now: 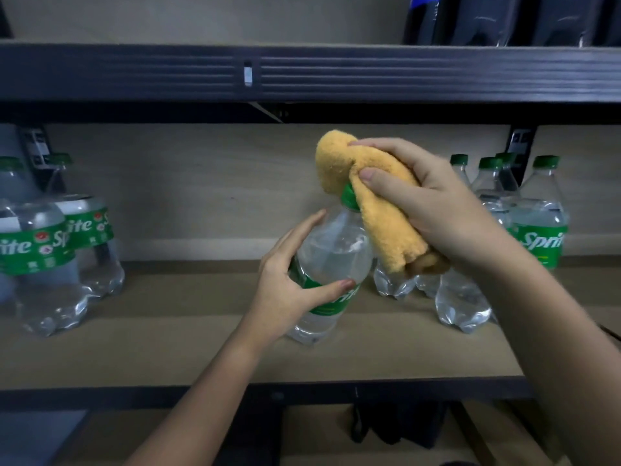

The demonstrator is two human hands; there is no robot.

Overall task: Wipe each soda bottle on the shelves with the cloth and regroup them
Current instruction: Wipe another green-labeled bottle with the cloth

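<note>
My left hand [292, 284] grips a clear Sprite bottle [331, 260] with a green cap and green label around its middle, holding it tilted above the middle shelf [201, 348]. An orange cloth [369, 203] is gripped in my right hand [433, 203] and lies against the bottle's cap and neck. Thumb and fingers of the right hand curl round the cloth. The bottle's lower part shows below my left palm.
Two Sprite bottles [40, 250] stand at the shelf's left end. Several more Sprite bottles [537, 216] stand at the right, partly behind my right arm. Dark bottles [487, 18] sit on the upper shelf at the right. A dark shelf rail [302, 75] runs overhead.
</note>
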